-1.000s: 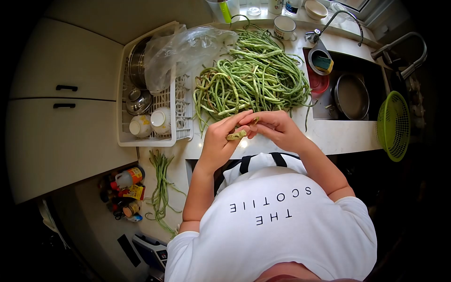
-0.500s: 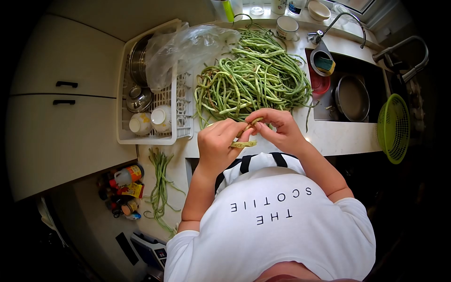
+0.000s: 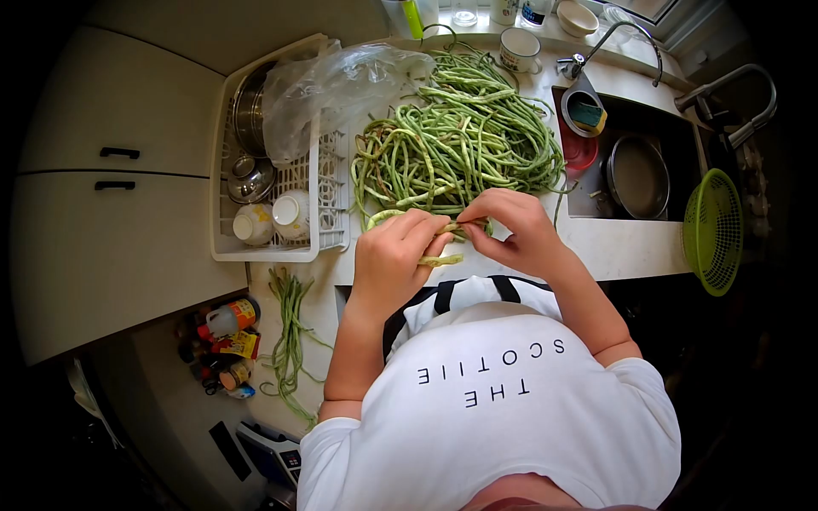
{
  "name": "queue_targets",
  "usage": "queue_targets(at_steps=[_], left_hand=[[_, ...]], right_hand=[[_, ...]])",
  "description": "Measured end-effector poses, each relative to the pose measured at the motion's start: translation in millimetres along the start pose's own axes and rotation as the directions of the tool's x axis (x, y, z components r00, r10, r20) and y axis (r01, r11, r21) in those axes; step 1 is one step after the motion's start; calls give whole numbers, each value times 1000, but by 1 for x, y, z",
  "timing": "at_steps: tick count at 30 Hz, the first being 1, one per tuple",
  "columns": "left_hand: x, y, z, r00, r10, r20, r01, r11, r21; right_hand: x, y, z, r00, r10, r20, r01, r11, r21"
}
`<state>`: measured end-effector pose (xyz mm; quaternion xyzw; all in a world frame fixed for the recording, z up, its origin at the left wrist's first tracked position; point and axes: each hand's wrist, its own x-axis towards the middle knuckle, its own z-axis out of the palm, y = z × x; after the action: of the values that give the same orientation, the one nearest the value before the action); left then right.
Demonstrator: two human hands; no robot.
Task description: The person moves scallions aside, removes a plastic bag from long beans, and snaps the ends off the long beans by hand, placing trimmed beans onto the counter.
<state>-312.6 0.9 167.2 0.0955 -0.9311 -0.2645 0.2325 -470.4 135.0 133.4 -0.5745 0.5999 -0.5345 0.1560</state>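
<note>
Bean [image 3: 442,261]: Located between both hands, in front of the near edge of the pile [image 3: 460,136], above the front of the desk [image 3: 613,255]. Whether one folded length or several pieces, cannot tell.
Fingertip work, as judged: Set both pinches close together, either side of the spot being worked. Bend crisply over the thumbs rather than drag lengthwise, to lessen the risk of crushing or tearing the pod. Tuck the spare length into the palm, clear of the opposite fingers. Work low over the desk.
Left hand [image 3: 392,251]: Curled, short of a full fist; grasping the bean between thumb and fingers, with a short end jutting out beneath.
Right hand [image 3: 509,226]: Partly closed, with fingertips brought together on the bean close to the left fingertips; exact contact partly hidden.
Small bunch [image 3: 291,341]: Lying on the desk to the left of the left arm, well apart from the pile, near the dish rack [image 3: 264,256].
</note>
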Motion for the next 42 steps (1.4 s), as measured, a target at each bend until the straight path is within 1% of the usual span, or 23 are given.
queue_targets(at_steps=[4, 6, 7, 9, 13, 15, 16, 18, 19, 21, 22, 24, 25, 27, 28, 30, 31, 33, 35, 37, 39, 40, 42], left_hand=[[0, 2, -1, 999, 20, 48, -21, 999, 33], [0, 3, 1, 997, 24, 75, -30, 996, 84], [0, 2, 2, 997, 25, 76, -31, 996, 82], [-3, -1, 5, 988, 46, 146, -62, 993, 104], [-6, -4, 12, 990, 50, 129, -67, 989, 132], [-6, -3, 16, 1000, 16, 23, -18, 994, 112], [-6, -1, 17, 1000, 16, 24, -18, 993, 113], [-4, 2, 20, 997, 4, -77, 3, 996, 93], [-4, 2, 21, 997, 3, -78, 4, 995, 95], [-5, 1, 25, 992, -20, -127, 24, 999, 37], [-5, 0, 27, 992, -18, -128, 23, 999, 38], [-6, 1, 30, 985, -22, -173, 24, 1000, 8], [-6, 2, 31, 985, -19, -173, 21, 1000, 9], [-5, 3, 32, 980, -14, -197, 0, 997, -72], [-4, 3, 32, 980, -12, -197, -2, 997, -72], [-4, 4, 32, 958, -245, -148, 158, 884, -439], [-5, 2, 33, 958, -246, -147, 160, 885, -438], [-11, -5, 38, 945, -312, -100, 182, 754, -632], [-14, -8, 39, 952, -294, -82, 179, 756, -630], [-17, -10, 42, 941, -332, -58, 186, 655, -733], [-16, -12, 44, 947, -312, -74, 152, 641, -753], [-16, -13, 44, 952, -292, -90, 118, 625, -772], [-14, -13, 43, 950, -309, -42, 160, 598, -786]], right_hand=[[4, -11, -1, 999, 3, 41, 1, 996, -94], [3, -9, 1, 993, -45, 108, 73, 959, -275], [2, -8, 3, 993, -43, 107, 71, 958, -276], [-1, -6, 6, 982, -28, 185, 91, 935, -342], [-3, -4, 10, 981, -10, 192, 76, 937, -340], [-5, -1, 17, 1000, -10, 18, 14, 968, -250], [-6, -1, 19, 1000, -10, 17, 14, 968, -249], [-8, -1, 23, 995, 79, -53, -87, 983, -165], [-8, -1, 24, 996, 77, -53, -85, 983, -163], [-9, -3, 26, 974, 210, -80, -208, 978, 33], [-9, -3, 27, 975, 208, -81, -206, 978, 33], [-10, -3, 30, 955, 259, -148, -235, 959, 161], [-11, -3, 30, 955, 257, -150, -233, 959, 160], [-13, -5, 29, 890, 450, -76, -387, 832, 399], [-14, -3, 30, 890, 449, -77, -385, 832, 398], [-17, 0, 31, 866, 499, 32, -403, 658, 637], [-18, 0, 31, 866, 500, 33, -403, 656, 638], [-18, 0, 32, 905, 421, 60, -341, 636, 692], [-18, -1, 31, 911, 408, 65, -336, 639, 692], [-18, -2, 30, 916, 396, 71, -331, 642, 691], [-18, -2, 28, 933, 355, 54, -315, 736, 600], [-18, -2, 27, 934, 354, 54, -314, 736, 600], [-18, 0, 23, 952, 304, 27, -277, 821, 500]])
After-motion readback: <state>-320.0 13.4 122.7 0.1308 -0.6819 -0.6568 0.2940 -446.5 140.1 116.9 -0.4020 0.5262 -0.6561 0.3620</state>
